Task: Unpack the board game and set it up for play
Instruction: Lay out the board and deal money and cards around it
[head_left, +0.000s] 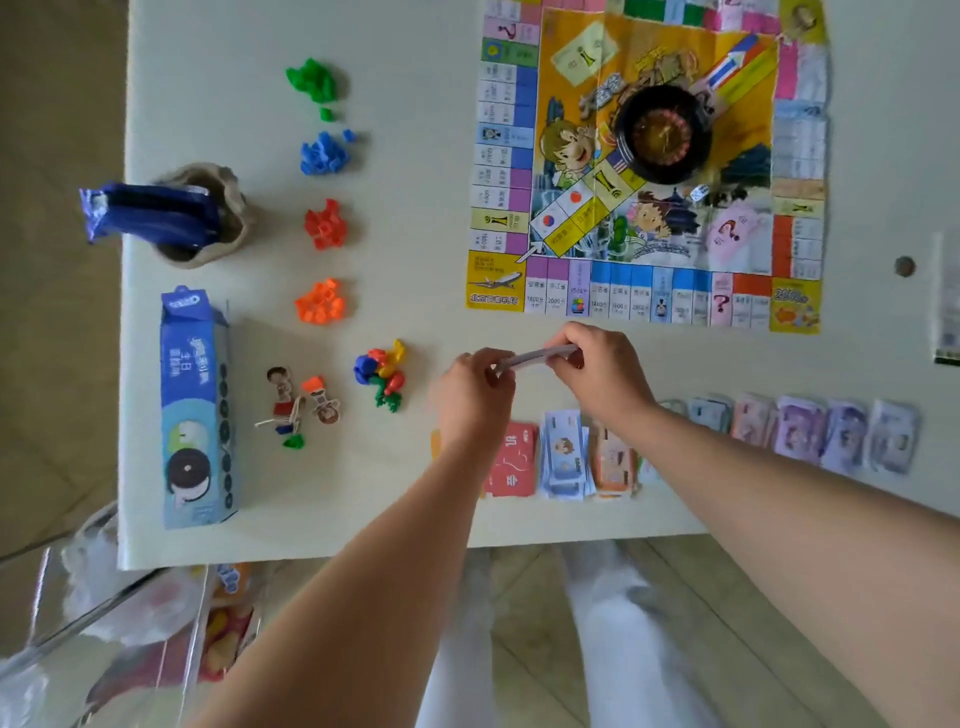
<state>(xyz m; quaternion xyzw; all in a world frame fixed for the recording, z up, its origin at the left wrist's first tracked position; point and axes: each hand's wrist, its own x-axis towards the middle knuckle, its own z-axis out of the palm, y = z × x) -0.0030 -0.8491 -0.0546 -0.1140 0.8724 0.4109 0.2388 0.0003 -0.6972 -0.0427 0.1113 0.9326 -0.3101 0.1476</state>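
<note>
Edgewise, the held card stack (535, 357) looks thin and pale.

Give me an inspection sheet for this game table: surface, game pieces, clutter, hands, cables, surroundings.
Surface: pale table, flat.
Job's things: board unfolded, black wheel and die on it; green pile, blue pile, red pile, orange pile in a column; pawns; banknote stacks along near edge.
Clutter: cookie box; pot holding blue wrapper.
Hands: left hand and right hand each pinch one end of card stack, above table.
Cables: nothing seen.
Surroundings: floor; clear plastic object lower left.
</note>
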